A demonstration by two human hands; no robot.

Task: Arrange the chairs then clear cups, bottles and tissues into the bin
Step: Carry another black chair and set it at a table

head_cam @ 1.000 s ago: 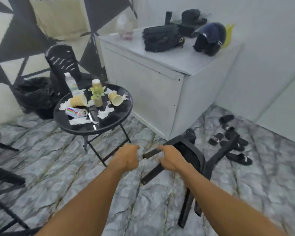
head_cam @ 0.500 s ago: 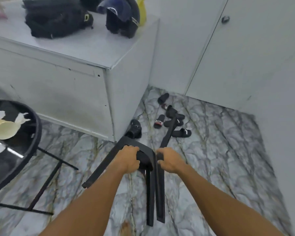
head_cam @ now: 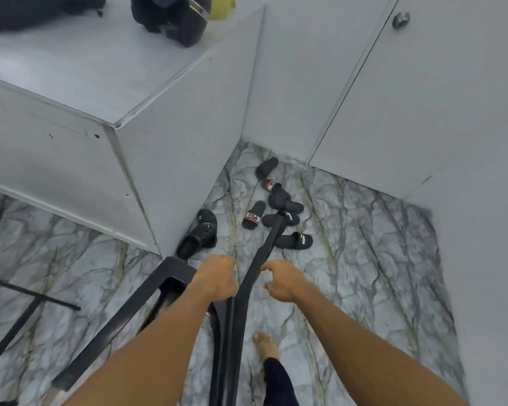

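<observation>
While you stand over the tipped black chair (head_cam: 173,273), your stock runs as follows, from your feet outward.

- Bare foot (head_cam: 266,345): just right of the chair's lower legs. If the frame slips, it probably lands here.
- Left hand (head_cam: 216,278): fist curled round the chair's frame where the seat meets a leg. It seems to carry most of the load.
- Right hand (head_cam: 282,281): fingers loosely curled just beside the long leg, index tip at it. You cannot tell whether it actually pinches the leg.
- Chair: off its feet and tilted, with one long leg reaching away from you and its tip among the slides (head_cam: 294,240).
- Risk: with only one sure grip, the chair could twist or drop. Swinging it upright could rake that leg through the footwear or knock it against the white cabinet (head_cam: 173,142).
- Thin black struts (head_cam: 56,301): low at your left, likely a folding table's base. A wide turn that way could catch them.
- Black clog (head_cam: 201,232): against the cabinet's corner, just beyond your left hand.
- Fila slide (head_cam: 254,215): between the clog and the other slides.
- Helmet (head_cam: 170,16): on the cabinet top.
- Door knob (head_cam: 401,20): far right.
- Cups, bottles, tissues, bin: none in view, and that step is not yet begun.
</observation>
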